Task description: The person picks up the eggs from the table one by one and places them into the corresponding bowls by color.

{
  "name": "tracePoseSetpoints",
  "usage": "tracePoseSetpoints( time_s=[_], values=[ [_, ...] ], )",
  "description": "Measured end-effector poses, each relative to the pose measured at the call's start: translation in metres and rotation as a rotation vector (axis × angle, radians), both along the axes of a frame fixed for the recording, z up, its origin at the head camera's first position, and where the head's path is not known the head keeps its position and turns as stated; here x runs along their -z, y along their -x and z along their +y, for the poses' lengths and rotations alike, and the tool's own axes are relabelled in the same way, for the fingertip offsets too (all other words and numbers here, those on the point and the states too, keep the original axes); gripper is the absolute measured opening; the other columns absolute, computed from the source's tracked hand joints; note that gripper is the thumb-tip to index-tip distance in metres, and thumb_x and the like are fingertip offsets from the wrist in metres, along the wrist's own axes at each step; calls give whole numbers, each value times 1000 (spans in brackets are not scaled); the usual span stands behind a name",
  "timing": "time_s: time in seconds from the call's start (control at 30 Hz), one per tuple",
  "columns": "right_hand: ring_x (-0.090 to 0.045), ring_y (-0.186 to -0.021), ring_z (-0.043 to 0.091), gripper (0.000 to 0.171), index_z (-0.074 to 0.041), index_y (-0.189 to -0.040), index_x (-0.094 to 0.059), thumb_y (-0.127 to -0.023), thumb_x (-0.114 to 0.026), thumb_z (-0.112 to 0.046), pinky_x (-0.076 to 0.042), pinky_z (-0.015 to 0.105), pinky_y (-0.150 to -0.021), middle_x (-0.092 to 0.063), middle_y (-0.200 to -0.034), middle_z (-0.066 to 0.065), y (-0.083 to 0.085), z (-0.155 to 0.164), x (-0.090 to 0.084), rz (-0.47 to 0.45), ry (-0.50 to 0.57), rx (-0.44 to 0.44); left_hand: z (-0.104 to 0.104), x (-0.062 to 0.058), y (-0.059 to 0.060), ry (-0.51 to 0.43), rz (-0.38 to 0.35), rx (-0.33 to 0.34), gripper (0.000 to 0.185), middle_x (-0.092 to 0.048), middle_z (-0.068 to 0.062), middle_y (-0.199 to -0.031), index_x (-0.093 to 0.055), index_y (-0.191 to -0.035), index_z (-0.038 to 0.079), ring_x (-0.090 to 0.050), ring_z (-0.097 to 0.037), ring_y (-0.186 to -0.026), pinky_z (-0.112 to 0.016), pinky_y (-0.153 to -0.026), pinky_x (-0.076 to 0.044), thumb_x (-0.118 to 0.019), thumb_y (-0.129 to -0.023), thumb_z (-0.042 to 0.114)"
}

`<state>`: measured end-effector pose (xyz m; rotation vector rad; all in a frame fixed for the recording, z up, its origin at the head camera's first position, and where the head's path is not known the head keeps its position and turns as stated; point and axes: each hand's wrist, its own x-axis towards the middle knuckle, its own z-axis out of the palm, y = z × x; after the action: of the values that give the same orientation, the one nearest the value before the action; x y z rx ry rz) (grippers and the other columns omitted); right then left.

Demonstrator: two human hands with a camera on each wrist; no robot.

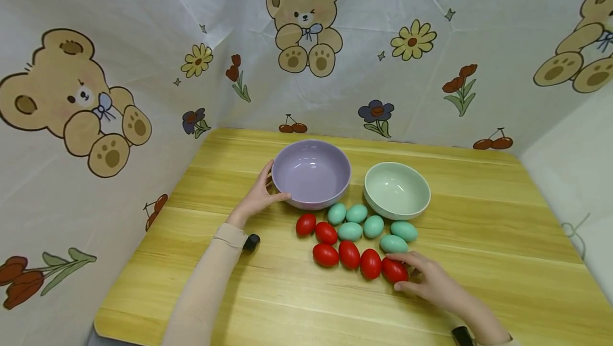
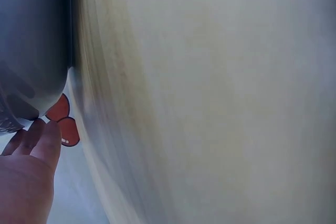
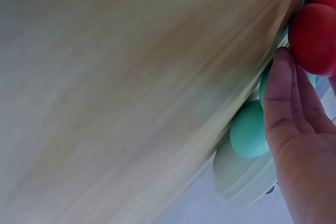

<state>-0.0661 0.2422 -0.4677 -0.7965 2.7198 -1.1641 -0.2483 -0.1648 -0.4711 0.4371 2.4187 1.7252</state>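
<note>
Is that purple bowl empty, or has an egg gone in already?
Empty. The head view shows the purple bowl's bare inside; all the eggs lie on the table, and the left hand holds its rim.

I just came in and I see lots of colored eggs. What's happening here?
A person sits at a yellow table. Their left hand holds the side of an empty purple bowl. Their right hand is curled around a red egg at the end of a cluster of red and teal eggs. An empty green bowl sits beside the purple one.
</note>
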Motion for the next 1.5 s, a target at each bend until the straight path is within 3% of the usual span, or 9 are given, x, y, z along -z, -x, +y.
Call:
tracePoseSetpoints(
  time_s=[0.23,0.5,0.83,1.1,1.27,1.5],
  values=[
    [-53,-84,7,51,-6,-123,-56,-79,-75,-22,-51,27,-70,-58,-107,-1,-1,-1,1,-43,-16,13,-1,0,0,28,13,-10,111,-14,-9,-151,-4,-150,18,-26,-32,-132,-37,-107,-26,-81,-71,29],
    [-53,-87,7,48,-5,-122,-54,-79,-74,-12,-52,26,-70,-57,-110,1,-1,-2,3,-9,-5,-4,0,-2,-1,28,24,-8,110,-15,-10,-151,-4,-150,16,-27,-31,-132,-37,-107,-25,-81,-72,26],
    [-58,-88,10,48,-3,-122,-54,-78,-74,-8,-52,27,-71,-60,-112,7,-1,-3,-7,24,106,28,1,-3,0,22,32,8,110,-14,-11,-151,-4,-150,16,-25,-31,-133,-37,-108,-23,-82,-72,25],
    [-58,-89,14,50,-1,-125,-51,-79,-71,1,-52,25,-72,-59,-113,10,22,-7,-27,69,205,24,0,-3,-1,0,18,1,112,-11,-11,-152,-4,-150,15,-22,-32,-134,-38,-108,-22,-82,-71,23],
    [-56,-95,15,50,-3,-127,-49,-82,-69,-1,-51,25,-76,-58,-112,8,38,-17,-38,50,228,24,0,-4,-2,-28,13,17,111,-9,-11,-152,-2,-150,14,-20,-33,-134,-40,-109,-20,-81,-72,20],
    [-56,-97,21,49,-7,-129,-49,-84,-69,-11,-50,29,-81,-58,-114,5,68,-41,-45,-18,240,27,0,-4,-2,-4,3,-11,111,-13,-7,-152,-6,-150,15,-25,-28,-133,-35,-108,-23,-82,-70,26]
  ],
)
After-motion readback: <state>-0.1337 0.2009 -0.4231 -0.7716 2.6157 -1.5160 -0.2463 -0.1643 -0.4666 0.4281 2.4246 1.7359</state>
